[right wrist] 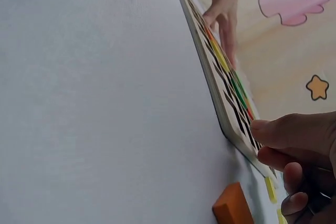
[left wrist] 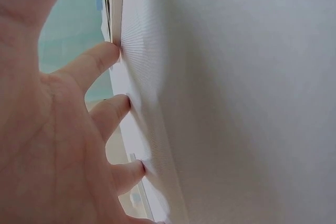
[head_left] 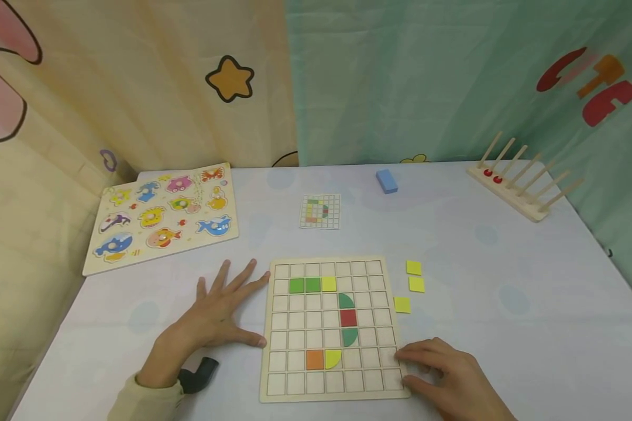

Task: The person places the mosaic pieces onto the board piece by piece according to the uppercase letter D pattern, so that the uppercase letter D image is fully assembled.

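Note:
A wooden grid board (head_left: 295, 339) lies flat with green, yellow, red and orange pieces in several cells. Some are squares, such as the red square (head_left: 349, 318); others are rounded, like the yellow quarter-circle (head_left: 332, 359). My left hand (head_left: 216, 318) is spread wide, its thumb and index fingertips at the board's left edge. On the opposite side, my right hand (head_left: 447, 374) has thumb and index fingertips against the right edge, near the lower corner, other fingers bent under. An orange block (right wrist: 232, 205) lies on the table below the right hand in the right wrist view.
Three yellow squares (head_left: 415, 285) lie right of the board. Beyond it are a small pattern card (head_left: 320, 225) and a blue block (head_left: 387, 181). A sea-animal knob puzzle (head_left: 163, 213) sits back left, a peg stand (head_left: 521, 196) with red beads back right. Curtains hang behind.

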Action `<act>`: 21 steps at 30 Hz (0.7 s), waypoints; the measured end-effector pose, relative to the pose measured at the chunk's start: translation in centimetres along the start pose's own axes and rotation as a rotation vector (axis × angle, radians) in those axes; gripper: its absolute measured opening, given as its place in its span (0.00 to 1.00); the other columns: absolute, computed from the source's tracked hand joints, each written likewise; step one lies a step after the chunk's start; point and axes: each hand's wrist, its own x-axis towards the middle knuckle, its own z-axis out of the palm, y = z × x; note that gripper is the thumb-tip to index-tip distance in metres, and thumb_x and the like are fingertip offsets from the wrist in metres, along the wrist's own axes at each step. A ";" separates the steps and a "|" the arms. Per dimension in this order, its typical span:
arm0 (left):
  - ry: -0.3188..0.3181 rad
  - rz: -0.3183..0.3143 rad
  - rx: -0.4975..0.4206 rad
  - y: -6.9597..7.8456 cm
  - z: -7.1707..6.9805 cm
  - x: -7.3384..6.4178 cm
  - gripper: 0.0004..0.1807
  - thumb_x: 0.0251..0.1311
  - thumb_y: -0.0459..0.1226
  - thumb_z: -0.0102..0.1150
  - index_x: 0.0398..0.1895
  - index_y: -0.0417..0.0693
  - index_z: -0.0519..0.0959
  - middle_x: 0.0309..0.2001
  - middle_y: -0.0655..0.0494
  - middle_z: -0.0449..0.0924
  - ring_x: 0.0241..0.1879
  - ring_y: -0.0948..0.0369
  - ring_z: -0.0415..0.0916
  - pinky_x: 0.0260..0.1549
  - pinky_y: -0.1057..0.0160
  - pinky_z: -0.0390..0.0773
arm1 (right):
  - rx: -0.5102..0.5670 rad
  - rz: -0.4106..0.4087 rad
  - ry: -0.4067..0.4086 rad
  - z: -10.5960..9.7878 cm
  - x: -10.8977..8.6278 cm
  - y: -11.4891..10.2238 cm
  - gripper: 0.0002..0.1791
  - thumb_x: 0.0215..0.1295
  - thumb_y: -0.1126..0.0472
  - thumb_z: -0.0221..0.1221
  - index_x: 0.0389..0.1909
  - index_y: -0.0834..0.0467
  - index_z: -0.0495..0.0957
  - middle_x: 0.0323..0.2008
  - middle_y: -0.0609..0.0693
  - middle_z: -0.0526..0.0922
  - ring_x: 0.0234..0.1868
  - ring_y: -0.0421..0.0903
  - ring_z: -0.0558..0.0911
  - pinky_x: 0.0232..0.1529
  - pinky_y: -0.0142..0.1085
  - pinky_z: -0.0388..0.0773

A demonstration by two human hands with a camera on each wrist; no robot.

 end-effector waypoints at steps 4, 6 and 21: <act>0.007 0.001 0.005 0.0 0.1 0.0 0.66 0.25 0.71 0.73 0.76 0.67 0.59 0.79 0.54 0.43 0.75 0.35 0.29 0.59 0.21 0.32 | -0.014 0.099 0.000 -0.6 -1.0 0.1 0.24 0.45 0.61 0.77 0.45 0.43 0.85 0.42 0.32 0.82 0.43 0.31 0.80 0.44 0.15 0.69; 0.007 0.001 0.007 0.0 0.1 0.0 0.66 0.25 0.71 0.72 0.76 0.68 0.59 0.79 0.55 0.43 0.75 0.35 0.29 0.59 0.21 0.32 | -0.021 0.140 0.008 -0.9 -1.6 0.1 0.23 0.45 0.60 0.77 0.44 0.42 0.85 0.42 0.31 0.83 0.42 0.31 0.79 0.44 0.15 0.68; 0.002 -0.001 0.007 -0.1 0.1 0.2 0.66 0.24 0.71 0.73 0.76 0.67 0.59 0.79 0.53 0.43 0.74 0.34 0.29 0.58 0.21 0.31 | -0.038 0.222 0.099 -2.0 -5.6 1.0 0.25 0.37 0.65 0.79 0.39 0.41 0.87 0.38 0.33 0.84 0.37 0.30 0.80 0.34 0.18 0.73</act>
